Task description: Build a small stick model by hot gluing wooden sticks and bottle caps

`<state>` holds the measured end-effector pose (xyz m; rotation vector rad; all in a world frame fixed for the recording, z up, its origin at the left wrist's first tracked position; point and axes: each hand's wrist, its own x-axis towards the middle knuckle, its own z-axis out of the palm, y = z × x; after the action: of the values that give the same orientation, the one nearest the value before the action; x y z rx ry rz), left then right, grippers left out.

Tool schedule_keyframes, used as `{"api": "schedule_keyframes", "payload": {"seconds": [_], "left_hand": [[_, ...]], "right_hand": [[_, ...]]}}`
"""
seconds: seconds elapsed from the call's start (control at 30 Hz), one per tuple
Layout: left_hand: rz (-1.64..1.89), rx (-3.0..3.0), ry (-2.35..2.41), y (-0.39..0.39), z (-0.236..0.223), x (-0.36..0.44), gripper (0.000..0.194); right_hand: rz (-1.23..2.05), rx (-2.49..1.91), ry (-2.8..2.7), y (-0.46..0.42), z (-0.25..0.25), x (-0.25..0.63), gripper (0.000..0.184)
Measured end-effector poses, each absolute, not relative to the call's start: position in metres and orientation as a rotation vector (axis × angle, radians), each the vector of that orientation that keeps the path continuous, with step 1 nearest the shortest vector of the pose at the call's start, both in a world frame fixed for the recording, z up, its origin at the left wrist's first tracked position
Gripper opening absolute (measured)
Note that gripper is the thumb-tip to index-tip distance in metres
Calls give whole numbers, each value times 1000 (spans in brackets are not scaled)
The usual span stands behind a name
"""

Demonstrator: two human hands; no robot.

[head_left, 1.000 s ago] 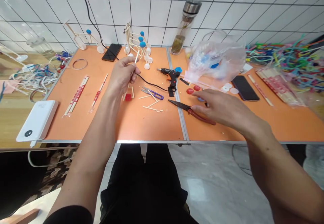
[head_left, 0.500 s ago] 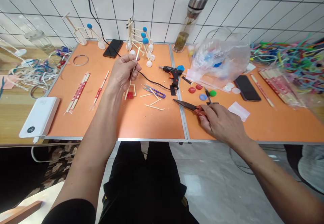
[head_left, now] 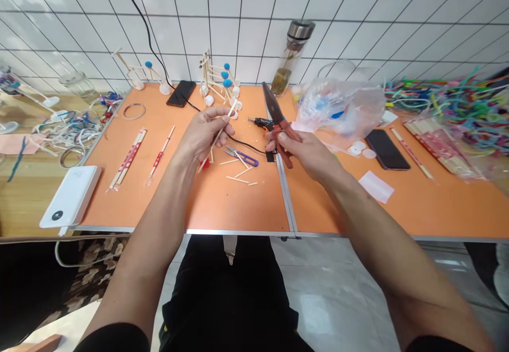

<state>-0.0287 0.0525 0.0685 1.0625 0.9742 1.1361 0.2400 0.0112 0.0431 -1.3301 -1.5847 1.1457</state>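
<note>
Head-worn cam here, looking forward and down past the black trousers (head_left: 226, 293) — pretty close over the orange table (head_left: 254, 209), tiled wall (head_left: 238, 23) behind.

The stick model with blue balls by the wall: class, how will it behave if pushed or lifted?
The stick model looks light and probably fragile: thin sticks, small joints. Tall on small white feet, it may tip.

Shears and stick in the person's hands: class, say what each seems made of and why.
The shears look steel-bladed: the long blade is dark with a dull metallic sheen. Their handles look red plastic-coated, smooth and slightly glossy. The stick looks like unpainted wood or bamboo: pale and matte, though grain is too small to tell.
</note>
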Motion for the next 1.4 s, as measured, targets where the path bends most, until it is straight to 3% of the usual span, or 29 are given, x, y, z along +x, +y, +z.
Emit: {"api": "schedule_keyframes", "payload": {"seconds": [0.17, 0.47, 0.9, 1.4], "left_hand": [[1094, 1051, 932, 52, 63, -27, 16], [1028, 1097, 857, 45, 62, -17, 18], [971, 1125, 858, 43, 60, -14, 25], [911, 1106, 901, 43, 59, -10, 35]], "right_hand": [[1170, -1248, -1625, 38, 43, 217, 58], [1233, -1142, -1674, 24, 43, 218, 57], [744, -1344, -1965, 27, 34, 224, 41], [483, -1512, -2093, 26, 39, 230, 44]]}}
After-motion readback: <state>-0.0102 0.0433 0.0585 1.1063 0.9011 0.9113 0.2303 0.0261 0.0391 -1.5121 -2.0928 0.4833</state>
